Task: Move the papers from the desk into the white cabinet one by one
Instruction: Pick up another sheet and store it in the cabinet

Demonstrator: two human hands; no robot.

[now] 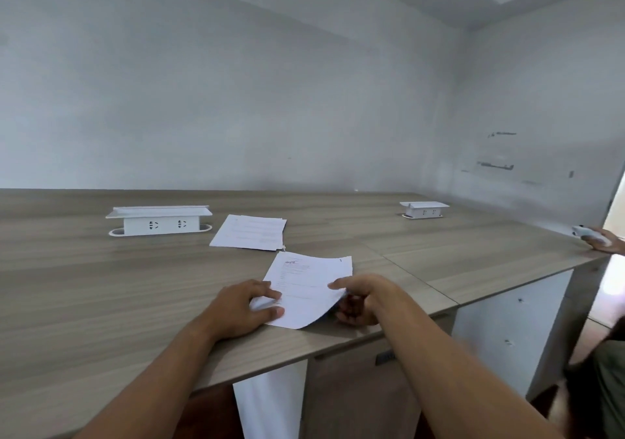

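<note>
Head view, looking across a wood-grain worktop [101,303] toward a bare wall. Nearest the edge, a printed sheet of paper [306,290], its near right corner curled up off the surface. Left hand [241,310] laid on the sheet's left edge, fingers spread and fairly straight, pressing it down. Right hand [360,298] at the lifted corner, thumb on top and fingers curled beneath, pinching the paper. Farther back, well apart from the hands, a second stack of papers [248,232] lying flat, untouched. Just beside that stack on the left, a raised white socket box [159,222]; another socket box [424,209] far right. White cabinet fronts [507,323] below the right part of the worktop, apparently closed; whether these are the cabinet meant, hard to tell. At the right margin, another person's hand [600,239] holding a small white object.

Judged from this: early in one cycle, the grip only just taken, nothing lifted clear. No paper visible in any cabinet. Left to do: carry this sheet over, then the rear stack piece by piece.
</note>
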